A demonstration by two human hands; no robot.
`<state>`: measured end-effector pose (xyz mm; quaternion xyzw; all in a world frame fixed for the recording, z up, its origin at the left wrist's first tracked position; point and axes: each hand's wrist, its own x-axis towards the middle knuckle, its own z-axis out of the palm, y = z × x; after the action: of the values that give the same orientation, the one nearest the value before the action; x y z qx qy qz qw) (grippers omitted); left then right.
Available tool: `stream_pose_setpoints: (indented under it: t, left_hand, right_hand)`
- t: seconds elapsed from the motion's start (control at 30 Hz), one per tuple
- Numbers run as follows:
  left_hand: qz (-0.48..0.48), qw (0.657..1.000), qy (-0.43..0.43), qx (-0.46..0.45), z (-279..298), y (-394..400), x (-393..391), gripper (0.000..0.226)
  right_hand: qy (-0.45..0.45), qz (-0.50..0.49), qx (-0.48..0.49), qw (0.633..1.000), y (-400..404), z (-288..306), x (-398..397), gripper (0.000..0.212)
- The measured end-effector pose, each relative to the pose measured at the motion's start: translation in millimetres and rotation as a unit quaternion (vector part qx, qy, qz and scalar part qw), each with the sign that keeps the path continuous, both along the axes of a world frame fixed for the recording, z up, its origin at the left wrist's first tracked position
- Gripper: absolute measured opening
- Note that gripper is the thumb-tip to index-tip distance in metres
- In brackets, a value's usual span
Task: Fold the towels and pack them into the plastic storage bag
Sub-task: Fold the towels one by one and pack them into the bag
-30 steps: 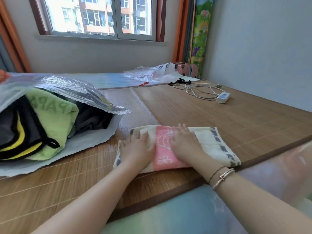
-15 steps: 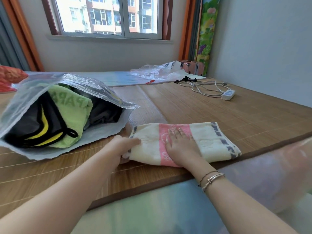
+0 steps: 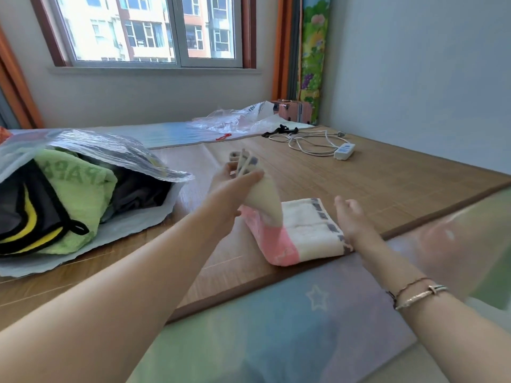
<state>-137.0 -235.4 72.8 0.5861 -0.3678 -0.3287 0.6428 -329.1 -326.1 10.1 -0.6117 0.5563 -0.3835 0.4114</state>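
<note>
Towel (image 3: pixel 309 233) on mat (image 3: pixel 387 183) near front edge; left hand (image 3: pixel 235 186) pinches its left end, lifted over the rest. Right hand (image 3: pixel 349 217) open beside towel's right edge. Bag (image 3: pixel 132 225) lies left.

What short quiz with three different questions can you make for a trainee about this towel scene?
1. True or false: the left hand holds one end of the towel lifted.
2. The right hand is: A) gripping the towel, B) open beside it, C) inside the storage bag.
3. What colour is the towel already in the bag, with letters on it?

Key: 1 true; 2 B; 3 green.
</note>
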Motion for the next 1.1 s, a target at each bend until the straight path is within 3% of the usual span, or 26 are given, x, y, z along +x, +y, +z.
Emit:
stream_pose_setpoints:
  t: [0.1,0.17,0.27,0.37,0.5,0.6,0.67,0.77,0.83,0.87,0.93,1.0,1.1]
  left_hand:
    - [-0.101,0.991,-0.071,0.043,-5.9,-31.0,-47.0,0.053]
    - [-0.144,0.968,-0.17,0.115,-19.9,-39.9,-68.0,0.066]
    - [-0.154,0.948,-0.266,0.076,-48.6,-44.0,-74.1,0.046]
    - [-0.15,0.955,-0.257,0.016,-63.6,-33.8,-64.6,0.02]
    - [-0.158,0.931,-0.328,0.034,-70.8,-14.1,-42.0,0.022]
    - [-0.17,0.924,-0.338,0.057,-64.9,12.8,-23.0,0.021]
    - [-0.195,0.912,-0.36,0.031,-59.7,35.4,-8.8,0.048]
    - [-0.211,0.845,-0.491,0.0,-51.0,73.1,13.5,0.1]
    - [-0.153,0.805,-0.573,0.015,-44.2,99.0,29.3,0.113]
    - [-0.104,0.801,-0.59,0.015,-40.2,112.5,36.4,0.11]
    - [-0.016,0.827,-0.562,-0.025,-32.3,136.8,54.9,0.097]
    - [0.036,0.876,-0.474,-0.076,-23.9,158.1,78.8,0.08]
    - [0.098,0.928,-0.343,-0.103,-15.5,188.0,119.9,0.041]
  right_hand:
    - [-0.166,-0.014,0.149,0.975,-16.3,1.5,-27.6,0.059]
    - [-0.206,0.001,0.188,0.96,-18.6,4.8,-38.8,0.064]
    - [-0.127,0.056,0.221,0.965,-21.5,11.9,-43.4,0.068]
    - [-0.091,0.086,0.214,0.969,-20.5,15.6,-34.0,0.055]
    - [-0.061,0.124,0.216,0.967,2.1,19.3,-11.6,0.044]
    - [-0.117,0.167,0.251,0.946,23.9,20.5,2.8,0.035]
    - [-0.179,0.2,0.288,0.919,41.0,24.7,14.9,0.025]
    - [-0.24,0.23,0.304,0.893,67.5,37.9,40.6,0.015]
    - [-0.276,0.243,0.299,0.881,85.2,49.5,64.9,0.011]
    - [-0.295,0.246,0.296,0.875,94.9,55.6,79.8,0.008]
    - [-0.325,0.271,0.277,0.863,115.2,66.7,113.0,0.003]
    - [-0.346,0.3,0.247,0.854,136.2,75.4,145.3,0.008]
    - [-0.308,0.323,0.205,0.871,161.2,76.0,186.0,0.015]
